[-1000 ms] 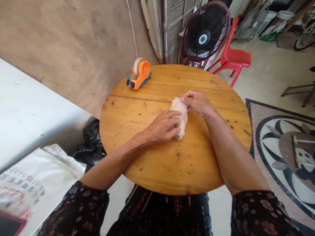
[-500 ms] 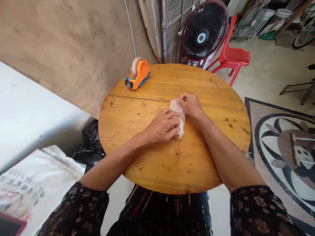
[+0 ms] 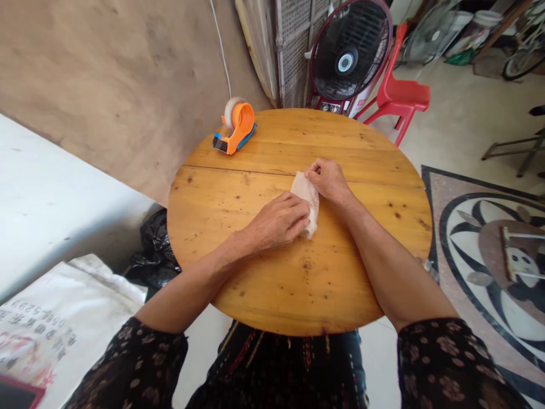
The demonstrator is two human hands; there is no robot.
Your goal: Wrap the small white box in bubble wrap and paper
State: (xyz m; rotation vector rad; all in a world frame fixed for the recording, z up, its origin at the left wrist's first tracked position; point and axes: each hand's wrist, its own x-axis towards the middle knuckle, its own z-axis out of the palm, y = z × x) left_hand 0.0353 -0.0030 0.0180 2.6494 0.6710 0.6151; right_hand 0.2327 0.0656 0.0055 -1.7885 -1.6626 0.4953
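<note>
From here I see the left hand [image 3: 281,221] resting on a pale packet [image 3: 303,187], the right hand [image 3: 329,178] pinching its far end

The left hand [image 3: 279,222] covers part of the pale bundle [image 3: 302,186] in the middle. The edge cuts off the bike [image 3: 518,67], upper right, and the white bag [image 3: 91,295], lower left. The bag's red marks [image 3: 42,376] look blurry.

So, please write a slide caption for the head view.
Left hand on a pale packet, right hand pinching its far end; tape dispenser beyond on the table.
</note>
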